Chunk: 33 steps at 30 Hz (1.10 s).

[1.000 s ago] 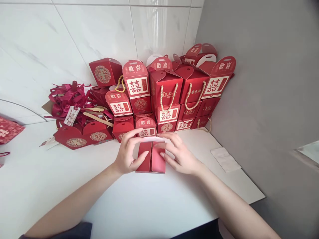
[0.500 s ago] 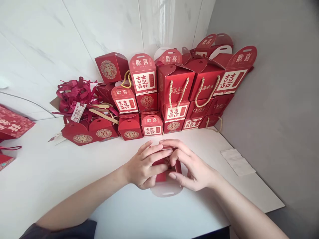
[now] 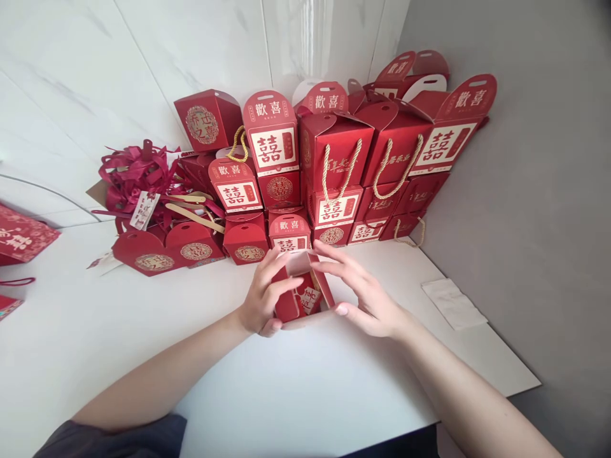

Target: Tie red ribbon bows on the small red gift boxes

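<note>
A small red gift box [image 3: 288, 305] stands on the white table in front of me, its top open and its side flaps up. Inside it are red packets, one with a white label [image 3: 310, 299]. My left hand [image 3: 267, 296] is around the left side of the box, thumb low at the near corner and fingers over the left flap. My right hand [image 3: 365, 296] is at the right side, fingers spread and stretched along the right flap [image 3: 323, 285], with the thumb by the near right corner. The near flap is seen edge-on.
Stacked red gift boxes [image 3: 337, 146] with gold rope handles line the wall behind. Dark red ribbons [image 3: 138, 172] and a pair of wooden-looking sticks [image 3: 195, 216] lie on boxes at left. A folded white tissue [image 3: 453, 303] lies right; more red packaging [image 3: 28, 232] sits far left.
Both hands have drawn apart to the sides of the box, uncovering its open top and contents. Box and hands are farther back, nearer the stacks. The near flap no longer lies toward me.
</note>
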### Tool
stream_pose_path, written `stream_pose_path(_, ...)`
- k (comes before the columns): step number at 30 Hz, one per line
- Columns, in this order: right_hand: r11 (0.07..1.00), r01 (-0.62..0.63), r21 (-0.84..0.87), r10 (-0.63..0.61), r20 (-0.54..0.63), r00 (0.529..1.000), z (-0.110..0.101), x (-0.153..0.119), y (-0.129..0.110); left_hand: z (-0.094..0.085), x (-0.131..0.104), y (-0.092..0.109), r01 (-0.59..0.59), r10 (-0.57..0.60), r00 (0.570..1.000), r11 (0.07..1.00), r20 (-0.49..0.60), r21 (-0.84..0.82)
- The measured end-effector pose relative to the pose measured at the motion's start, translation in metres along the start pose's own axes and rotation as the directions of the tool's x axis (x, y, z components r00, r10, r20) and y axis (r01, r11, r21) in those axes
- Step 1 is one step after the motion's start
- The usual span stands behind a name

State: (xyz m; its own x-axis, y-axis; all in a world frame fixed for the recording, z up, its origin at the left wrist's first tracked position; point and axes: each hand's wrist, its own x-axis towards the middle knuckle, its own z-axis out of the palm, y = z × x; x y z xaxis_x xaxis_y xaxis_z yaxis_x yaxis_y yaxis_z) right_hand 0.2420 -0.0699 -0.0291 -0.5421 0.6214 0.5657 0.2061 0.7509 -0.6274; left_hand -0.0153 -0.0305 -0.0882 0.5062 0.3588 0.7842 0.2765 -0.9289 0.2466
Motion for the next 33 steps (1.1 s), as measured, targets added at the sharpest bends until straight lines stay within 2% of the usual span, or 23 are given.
stream_pose_path(1,1.000,-0.001,-0.018,0.002,0.047,0.999,0.000,0.000,0.002,-0.002,0.008,0.003,-0.017,0.017,0.999,1.000,0.038,0.003)
stream_pose_path(2,0.999,-0.008,-0.038,0.011,0.083,0.996,0.000,0.000,0.004,-0.004,0.014,0.004,0.021,-0.021,0.997,1.000,0.068,0.000)
stream_pose_path(4,0.995,-0.061,-0.080,0.069,0.107,0.992,0.002,0.000,0.007,-0.004,0.020,0.006,0.141,-0.139,0.989,0.989,0.057,-0.040)
stream_pose_path(7,0.972,-0.198,-0.124,0.206,0.054,0.977,0.006,0.000,0.008,0.001,0.019,0.004,0.282,-0.283,0.959,0.948,0.013,-0.145)
stream_pose_path(10,0.968,-0.222,-0.119,0.220,-0.029,0.975,0.012,0.000,0.008,0.005,0.017,0.004,0.328,-0.332,0.943,0.928,0.009,-0.177)
stream_pose_path(13,0.974,-0.181,-0.135,0.165,-0.124,0.978,0.016,-0.001,0.010,0.004,0.020,0.009,0.336,-0.340,0.939,0.939,-0.055,-0.072)
stream_pose_path(15,0.974,-0.179,-0.135,0.165,-0.111,0.980,0.018,-0.002,0.012,0.002,0.024,0.013,0.333,-0.334,0.940,0.943,-0.066,-0.032)
stream_pose_path(17,0.970,-0.219,-0.103,0.212,-0.070,0.975,0.021,-0.004,0.015,0.001,0.026,0.016,0.305,-0.306,0.952,0.952,-0.013,-0.020)
stream_pose_path(19,0.966,-0.242,-0.096,0.233,-0.097,0.968,0.025,-0.005,0.017,0.000,0.026,0.018,0.265,-0.265,0.963,0.964,0.049,0.012)
stream_pose_path(22,0.962,-0.200,-0.188,0.152,-0.243,0.958,0.031,-0.004,0.020,0.000,0.025,0.019,0.198,-0.206,0.975,0.976,0.086,0.094)
stream_pose_path(23,0.956,-0.179,-0.233,0.118,-0.253,0.960,0.032,-0.003,0.020,0.000,0.026,0.019,0.169,-0.179,0.979,0.980,0.094,0.106)
stream_pose_path(25,0.944,-0.149,-0.296,0.097,-0.184,0.978,0.031,-0.001,0.019,-0.005,0.032,0.016,0.115,-0.126,0.985,0.988,0.117,0.099)
stream_pose_path(27,0.936,-0.133,-0.327,0.112,-0.082,0.990,0.028,0.000,0.019,-0.019,0.042,0.008,0.120,-0.130,0.988,0.986,0.080,0.117)
stream_pose_path(28,0.933,-0.131,-0.336,0.119,-0.055,0.991,0.026,0.001,0.018,-0.031,0.048,0.001,0.148,-0.154,0.988,0.977,0.023,0.154)
stream_pose_path(30,0.928,-0.131,-0.349,0.124,-0.041,0.991,0.022,0.000,0.018,-0.066,0.059,-0.020,0.250,-0.205,0.962,0.925,-0.180,0.287)
stream_pose_path(32,0.930,-0.124,-0.347,0.119,-0.035,0.992,0.019,0.000,0.018,-0.114,0.062,-0.050,0.371,-0.207,0.895,0.837,-0.395,0.403)
stream_pose_path(33,0.933,-0.126,-0.338,0.122,-0.035,0.992,0.019,0.000,0.018,-0.140,0.060,-0.067,0.463,-0.209,0.823,0.786,-0.527,0.410)
